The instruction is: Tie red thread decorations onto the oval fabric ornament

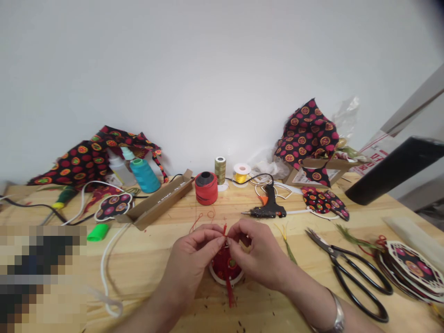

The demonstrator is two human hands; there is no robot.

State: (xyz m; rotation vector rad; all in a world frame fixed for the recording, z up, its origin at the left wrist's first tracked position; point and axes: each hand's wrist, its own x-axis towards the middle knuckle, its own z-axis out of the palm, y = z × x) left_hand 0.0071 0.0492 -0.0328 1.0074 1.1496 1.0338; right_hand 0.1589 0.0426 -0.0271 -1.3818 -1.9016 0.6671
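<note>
Close together at the front middle of the table, my left hand (203, 247) and my right hand (253, 247) pinch red thread (225, 229) between thumbs and fingertips. Both hands are closed on it. A bundle of red strands (229, 291) hangs down from there towards me. Beneath my fingers lies a round fabric-covered piece (218, 266) with a pale rim and a dark red pattern. My hands hide its upper part, and the exact form of the thread at my fingertips is too small to make out.
Black-handled scissors (347, 268) lie to the right beside stacked patterned pieces (412, 268). Behind my hands are a glue gun (268, 206), a red thread spool (206, 188) and a cardboard tray (159, 203). A black cylinder (395, 171) leans at right. Patterned cloth (308, 132) sits at the back.
</note>
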